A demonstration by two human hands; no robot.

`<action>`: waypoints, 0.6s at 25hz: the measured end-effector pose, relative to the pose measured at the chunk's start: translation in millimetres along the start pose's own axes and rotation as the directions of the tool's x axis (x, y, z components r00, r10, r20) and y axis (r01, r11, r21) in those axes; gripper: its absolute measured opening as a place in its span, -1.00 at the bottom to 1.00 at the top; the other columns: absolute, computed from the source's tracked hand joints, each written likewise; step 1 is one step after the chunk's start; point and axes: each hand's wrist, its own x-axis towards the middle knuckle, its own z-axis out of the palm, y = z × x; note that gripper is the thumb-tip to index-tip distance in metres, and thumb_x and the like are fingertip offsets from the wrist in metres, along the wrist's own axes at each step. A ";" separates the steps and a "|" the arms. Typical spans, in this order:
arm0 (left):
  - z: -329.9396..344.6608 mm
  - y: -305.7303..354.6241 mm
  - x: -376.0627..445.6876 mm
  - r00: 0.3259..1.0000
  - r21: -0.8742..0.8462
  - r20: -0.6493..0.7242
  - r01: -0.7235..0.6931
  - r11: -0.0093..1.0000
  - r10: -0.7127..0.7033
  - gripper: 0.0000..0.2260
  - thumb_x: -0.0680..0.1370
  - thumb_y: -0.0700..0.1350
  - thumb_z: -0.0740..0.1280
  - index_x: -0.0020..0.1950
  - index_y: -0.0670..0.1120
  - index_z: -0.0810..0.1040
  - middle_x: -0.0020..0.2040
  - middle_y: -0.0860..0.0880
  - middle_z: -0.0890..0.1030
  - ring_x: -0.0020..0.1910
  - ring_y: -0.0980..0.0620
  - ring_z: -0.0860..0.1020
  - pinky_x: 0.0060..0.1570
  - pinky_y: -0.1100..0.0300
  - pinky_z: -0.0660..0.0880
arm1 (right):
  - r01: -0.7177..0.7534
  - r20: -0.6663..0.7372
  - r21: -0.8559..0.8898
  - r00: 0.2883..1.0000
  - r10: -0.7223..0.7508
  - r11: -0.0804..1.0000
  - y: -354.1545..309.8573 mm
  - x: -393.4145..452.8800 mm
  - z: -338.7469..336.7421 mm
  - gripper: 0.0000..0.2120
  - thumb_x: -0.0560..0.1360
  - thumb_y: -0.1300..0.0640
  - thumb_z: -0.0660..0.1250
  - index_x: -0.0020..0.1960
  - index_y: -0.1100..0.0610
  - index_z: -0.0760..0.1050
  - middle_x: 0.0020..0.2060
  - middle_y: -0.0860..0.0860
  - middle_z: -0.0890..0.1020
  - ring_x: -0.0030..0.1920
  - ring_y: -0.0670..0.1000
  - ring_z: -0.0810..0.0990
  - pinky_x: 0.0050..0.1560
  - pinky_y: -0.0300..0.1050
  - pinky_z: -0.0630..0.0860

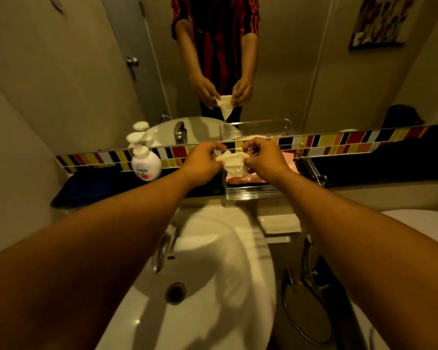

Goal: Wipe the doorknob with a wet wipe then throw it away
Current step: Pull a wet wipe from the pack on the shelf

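**Both hands hold a wet wipe above the sink**

While both arms reach forward over the white sink, the left hand and the right hand hold one white wet wipe between them. Each hand is closed on the wipe: the left pinches its left edge with the fingertips, the right pinches its right edge. The wipe is crumpled and partly opened, and its lower part hangs down a little between the hands. It is in the air, just in front of a clear plastic tray that stands on the dark counter behind the sink; something pink lies in the tray, but I cannot tell what it is.

To the left of the hands stands a white pump bottle, near a strip of coloured tiles. Above the tiles is a big mirror, which shows the same two hands with the wipe. In the mirror also a grey door with a round metal doorknob is visible, at the upper left, well apart from the hands. A faucet is at the left side of the sink.
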 end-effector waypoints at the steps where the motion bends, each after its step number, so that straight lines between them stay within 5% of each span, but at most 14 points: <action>1: -16.7 2.5 -20.4 1.000 0.045 0.009 -0.004 0.999 0.004 -0.82 0.53 -0.24 0.36 0.10 -0.07 0.62 -0.25 0.01 0.56 -0.28 0.11 0.51 -0.35 0.38 0.44 | -0.001 0.041 0.036 0.999 -0.001 0.999 -14.8 -15.7 4.2 -0.73 0.44 0.46 0.35 0.07 0.20 0.57 -0.09 0.10 0.60 -0.10 0.09 0.61 -0.19 -0.07 0.65; 3: -54.4 5.6 -70.5 0.999 0.130 -0.024 0.029 0.991 -0.026 -0.90 0.54 -0.14 0.36 -0.03 -0.09 0.66 -0.30 0.01 0.56 -0.29 0.07 0.52 -0.36 0.27 0.39 | 0.002 0.117 0.085 0.993 -0.012 0.996 -49.3 -58.0 14.7 -0.76 0.47 0.42 0.34 0.08 0.21 0.60 -0.06 0.14 0.64 -0.10 0.10 0.63 -0.24 -0.15 0.63; 7: -122.8 8.9 -183.7 0.992 0.174 -0.078 0.115 0.978 -0.103 -0.71 0.54 0.00 0.37 -0.13 -0.24 0.64 -0.30 -0.10 0.59 -0.34 0.07 0.51 -0.34 0.18 0.41 | -0.059 0.285 0.151 0.958 0.014 0.987 -117.5 -157.1 40.0 -0.88 0.52 0.32 0.32 -0.03 0.16 0.59 -0.09 0.13 0.66 -0.11 0.04 0.65 -0.11 -0.10 0.62; 11: -169.3 12.6 -298.5 0.975 0.114 -0.157 0.179 0.977 -0.161 -0.80 0.54 0.03 0.37 -0.16 -0.09 0.59 -0.25 -0.01 0.58 -0.27 0.08 0.51 -0.32 0.23 0.40 | -0.041 0.414 0.061 0.910 0.012 0.997 -165.5 -246.9 74.3 -0.85 0.49 0.36 0.30 0.03 0.27 0.60 -0.16 0.17 0.63 -0.25 0.02 0.59 -0.29 -0.17 0.57; 15: -199.0 21.7 -398.2 0.950 -0.024 -0.250 0.189 0.982 -0.189 -0.84 0.53 -0.10 0.40 0.05 -0.15 0.58 -0.10 -0.05 0.60 -0.21 0.08 0.57 -0.35 0.27 0.50 | -0.040 0.526 0.199 0.848 -0.072 0.979 -206.0 -327.6 104.7 -0.77 0.46 0.39 0.36 0.09 0.20 0.55 -0.04 0.15 0.64 -0.05 0.08 0.66 0.01 -0.08 0.64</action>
